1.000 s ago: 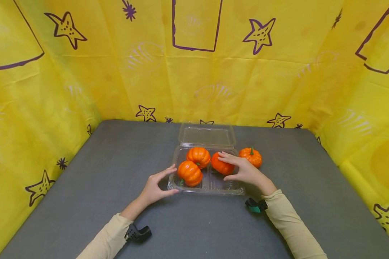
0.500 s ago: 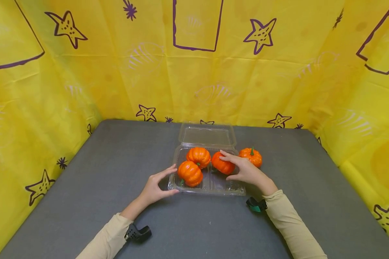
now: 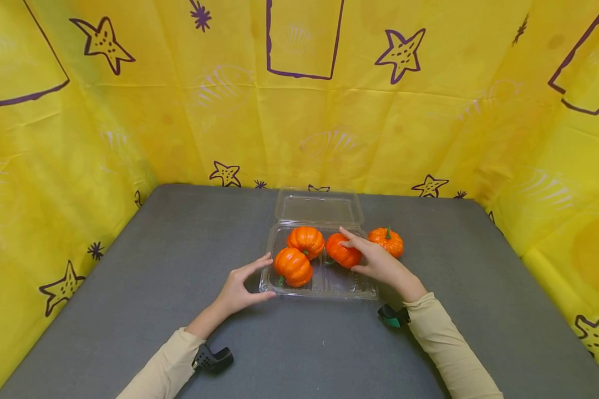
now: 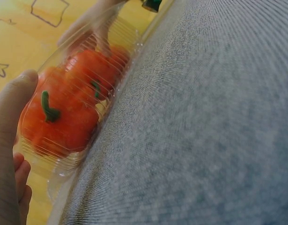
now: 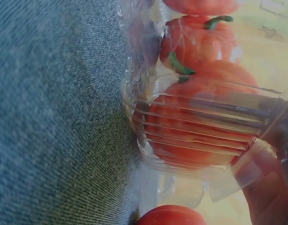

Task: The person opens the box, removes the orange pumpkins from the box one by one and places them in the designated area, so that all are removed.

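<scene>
A clear plastic clamshell box (image 3: 349,290) lies on the table with its lid (image 3: 319,208) laid back. Two small orange pumpkins, a rear pumpkin (image 3: 305,241) and a front pumpkin (image 3: 293,267), sit left of its divider. My right hand (image 3: 376,260) holds a third, redder pumpkin (image 3: 340,252) right of the divider, fingers over its top and thumb at its near side. Through the ribbed wall in the right wrist view, a digit lies across that pumpkin (image 5: 181,140). My left hand (image 3: 237,288) touches the box's left edge with spread thumb and fingers.
One more orange pumpkin (image 3: 386,243), green stem up, stands on the grey table (image 3: 299,354) just right of the box. Yellow printed cloth (image 3: 299,122) surrounds the back and sides. A black wrist camera (image 3: 212,359) hangs under the left sleeve, another under the right.
My right fingers have shifted slightly on the redder pumpkin: the index reaches further back and the thumb has drawn in closer. My left hand, the box and the other pumpkins stay put.
</scene>
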### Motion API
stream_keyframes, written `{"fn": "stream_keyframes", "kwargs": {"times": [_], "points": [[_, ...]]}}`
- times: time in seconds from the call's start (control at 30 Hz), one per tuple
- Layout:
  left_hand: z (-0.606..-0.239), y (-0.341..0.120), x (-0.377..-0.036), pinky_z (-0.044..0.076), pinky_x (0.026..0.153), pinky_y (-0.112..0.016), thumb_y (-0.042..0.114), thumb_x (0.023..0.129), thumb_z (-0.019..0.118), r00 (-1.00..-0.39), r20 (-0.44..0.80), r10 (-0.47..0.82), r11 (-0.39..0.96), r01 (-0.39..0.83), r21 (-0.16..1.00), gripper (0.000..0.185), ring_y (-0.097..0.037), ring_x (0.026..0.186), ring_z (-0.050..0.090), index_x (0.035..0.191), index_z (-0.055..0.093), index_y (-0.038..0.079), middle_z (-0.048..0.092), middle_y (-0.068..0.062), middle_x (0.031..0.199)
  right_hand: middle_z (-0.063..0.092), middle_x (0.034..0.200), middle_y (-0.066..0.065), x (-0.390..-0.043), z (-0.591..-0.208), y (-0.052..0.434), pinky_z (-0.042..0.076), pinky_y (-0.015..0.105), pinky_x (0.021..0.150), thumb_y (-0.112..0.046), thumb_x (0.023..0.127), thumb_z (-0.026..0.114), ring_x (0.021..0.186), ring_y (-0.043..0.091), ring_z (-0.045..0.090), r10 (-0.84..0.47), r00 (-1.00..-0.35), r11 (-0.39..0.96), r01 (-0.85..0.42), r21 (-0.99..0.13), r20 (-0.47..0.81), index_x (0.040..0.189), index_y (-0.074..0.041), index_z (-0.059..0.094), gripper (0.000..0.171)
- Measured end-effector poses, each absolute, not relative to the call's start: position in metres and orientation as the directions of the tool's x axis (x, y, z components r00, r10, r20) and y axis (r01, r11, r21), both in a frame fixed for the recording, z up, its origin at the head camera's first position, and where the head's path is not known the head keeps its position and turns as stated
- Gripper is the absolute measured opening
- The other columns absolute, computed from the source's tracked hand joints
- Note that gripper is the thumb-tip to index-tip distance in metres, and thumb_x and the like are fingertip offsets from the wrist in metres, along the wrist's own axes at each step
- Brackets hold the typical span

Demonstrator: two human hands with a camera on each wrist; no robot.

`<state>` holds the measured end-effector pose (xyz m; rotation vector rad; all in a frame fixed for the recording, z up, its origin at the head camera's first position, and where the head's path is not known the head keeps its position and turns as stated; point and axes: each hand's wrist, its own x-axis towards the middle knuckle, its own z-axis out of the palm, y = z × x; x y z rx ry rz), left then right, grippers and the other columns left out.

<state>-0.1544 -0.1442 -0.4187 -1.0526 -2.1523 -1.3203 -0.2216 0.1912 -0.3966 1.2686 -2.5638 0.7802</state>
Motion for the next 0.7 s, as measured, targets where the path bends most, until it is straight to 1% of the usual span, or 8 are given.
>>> {"fn": "stream_keyframes", "kwargs": {"times": [0.17,0.3,0.37,0.47,0.57,0.63,0.7], "points": [[-0.4190,-0.1445,-0.1546,0.034,0.095,-0.026,0.001,0.056,0.082,-0.634,0.668,0.390,0.274,0.772,0.573,0.060,-0.040,0.105,0.050,0.108,0.055,-0.012,0.050,-0.031,0.115,0.060,0.112,0.009,-0.2218,-0.3975,0.1922,0.048,0.032,0.076,0.001,0.062,0.079,0.100,0.020,0.056,-0.679,-0.617,0.488,-0.784,-0.383,0.398,0.134,0.001,0.036,0.084],[-0.4192,-0.1445,-0.1542,0.034,0.095,-0.026,0.002,0.057,0.082,-0.636,0.665,0.391,0.271,0.770,0.577,0.060,-0.040,0.105,0.050,0.109,0.055,-0.012,0.049,-0.031,0.115,0.055,0.120,0.011,-0.2225,-0.3988,0.1926,0.048,0.032,0.075,0.000,0.061,0.080,0.100,0.020,0.055,-0.675,-0.596,0.456,-0.800,-0.389,0.435,0.124,0.000,0.049,0.071],[-0.4197,-0.1445,-0.1545,0.034,0.095,-0.027,0.003,0.058,0.082,-0.632,0.668,0.392,0.267,0.773,0.575,0.059,-0.040,0.106,0.050,0.109,0.056,-0.011,0.049,-0.032,0.115,0.053,0.123,0.011,-0.2226,-0.3993,0.1934,0.048,0.033,0.076,0.000,0.060,0.081,0.101,0.021,0.055,-0.669,-0.588,0.442,-0.806,-0.394,0.454,0.121,-0.001,0.051,0.069],[-0.4199,-0.1443,-0.1548,0.035,0.094,-0.027,0.002,0.057,0.082,-0.628,0.673,0.391,0.264,0.777,0.571,0.060,-0.040,0.105,0.050,0.109,0.055,-0.012,0.049,-0.032,0.115,0.050,0.126,0.012,-0.2231,-0.3997,0.1944,0.046,0.036,0.080,-0.003,0.059,0.082,0.105,0.023,0.053,-0.655,-0.593,0.436,-0.803,-0.406,0.469,0.125,-0.001,0.048,0.074],[-0.4195,-0.1441,-0.1548,0.035,0.094,-0.027,0.000,0.056,0.082,-0.628,0.673,0.392,0.265,0.777,0.571,0.060,-0.041,0.105,0.050,0.109,0.055,-0.012,0.049,-0.032,0.115,0.047,0.129,0.014,-0.2232,-0.3987,0.1944,0.041,0.041,0.087,-0.008,0.059,0.083,0.112,0.027,0.048,-0.637,-0.605,0.446,-0.794,-0.412,0.477,0.131,0.002,0.041,0.084],[-0.4193,-0.1440,-0.1549,0.035,0.094,-0.027,0.000,0.056,0.082,-0.626,0.674,0.392,0.265,0.779,0.569,0.060,-0.041,0.105,0.050,0.109,0.055,-0.012,0.049,-0.032,0.115,0.045,0.130,0.015,-0.2232,-0.3980,0.1941,0.040,0.043,0.089,-0.011,0.060,0.083,0.113,0.029,0.046,-0.626,-0.614,0.450,-0.788,-0.421,0.481,0.131,0.003,0.040,0.085],[-0.4194,-0.1442,-0.1550,0.035,0.094,-0.026,0.000,0.056,0.082,-0.622,0.677,0.393,0.265,0.782,0.564,0.060,-0.041,0.104,0.050,0.109,0.055,-0.012,0.050,-0.032,0.114,0.046,0.125,0.015,-0.2224,-0.3975,0.1937,0.040,0.044,0.088,-0.013,0.060,0.083,0.111,0.030,0.046,-0.610,-0.622,0.448,-0.782,-0.433,0.491,0.129,0.004,0.044,0.081]]}}
